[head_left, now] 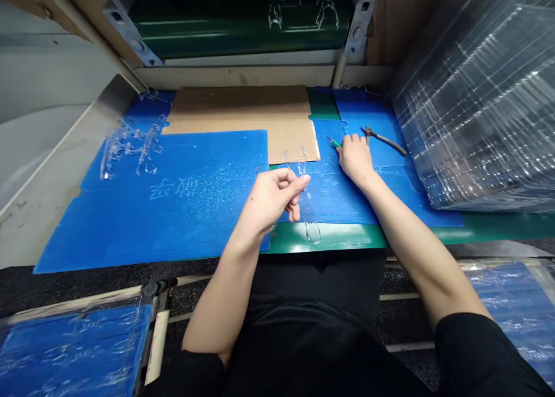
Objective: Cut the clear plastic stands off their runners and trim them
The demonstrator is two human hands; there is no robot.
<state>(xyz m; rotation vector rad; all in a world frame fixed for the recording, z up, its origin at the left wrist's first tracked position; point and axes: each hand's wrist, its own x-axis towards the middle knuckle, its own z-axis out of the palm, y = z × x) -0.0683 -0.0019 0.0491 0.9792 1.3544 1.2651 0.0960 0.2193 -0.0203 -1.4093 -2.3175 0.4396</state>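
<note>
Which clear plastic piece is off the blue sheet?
The clear plastic piece gripped in the left hand; the other clear pieces lie piled on the blue sheet, away to the left.

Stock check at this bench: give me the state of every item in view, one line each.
Left hand: raised, gripping the clear plastic part.
Clear plastic part: held in the air, tilted.
Right hand: resting on blue sheeting.
Green-handled tool: at the right fingertips, partly hidden.
Pliers: lying flat, untouched.
Loose clear parts: heaped on blue sheeting.
Blue corrugated sheet: flat, white-speckled.
Cardboard sheet: flat, partly under the blue sheet.
Wrapped stack: standing, plastic-covered.
</note>
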